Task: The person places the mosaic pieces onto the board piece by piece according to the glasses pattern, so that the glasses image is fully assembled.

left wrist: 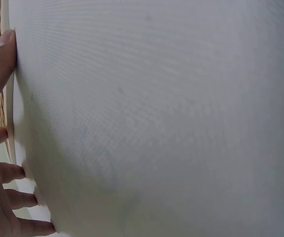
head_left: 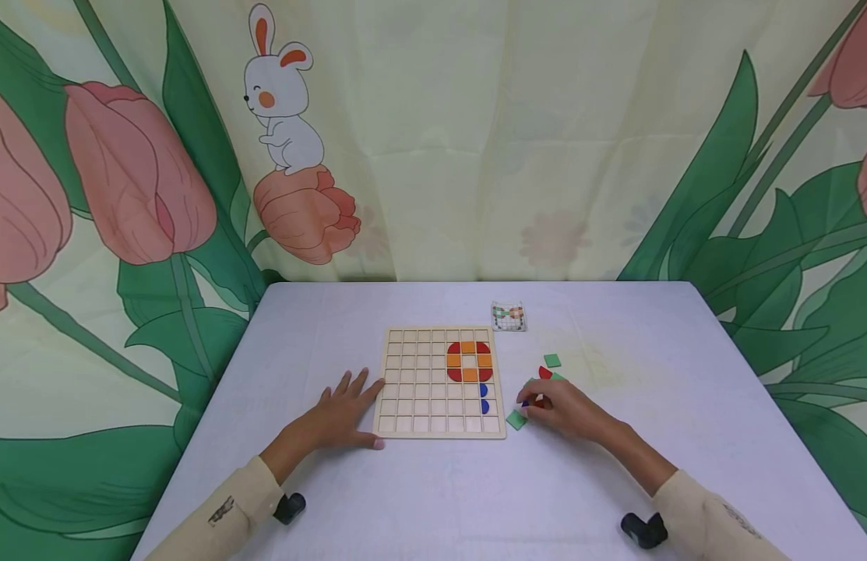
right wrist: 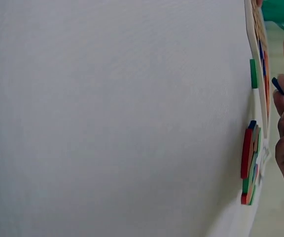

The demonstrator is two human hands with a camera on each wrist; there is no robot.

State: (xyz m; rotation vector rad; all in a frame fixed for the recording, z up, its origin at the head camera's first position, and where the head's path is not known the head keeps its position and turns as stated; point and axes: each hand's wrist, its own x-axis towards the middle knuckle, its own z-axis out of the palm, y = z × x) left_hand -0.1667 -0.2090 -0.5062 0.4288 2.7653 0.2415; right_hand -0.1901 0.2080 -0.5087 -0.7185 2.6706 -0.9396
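A wooden grid board lies on the table, with my left hand at its left edge. That hand's fingers are spread; thumb and a finger touch the frame. On the board, red and orange pieces form a ring at the upper right. Below it sit two blue half-round pieces. My right hand is just right of the board, above loose pieces. Between its thumb and finger it pinches a small blue piece, clear in the right wrist view. Its full shape cannot be made out.
Around the right hand lie loose green squares and red pieces, partly hidden by the hand. Farther back is another green square. A small printed pattern card lies behind the board's far right corner. A patterned curtain hangs beyond the white-covered table.
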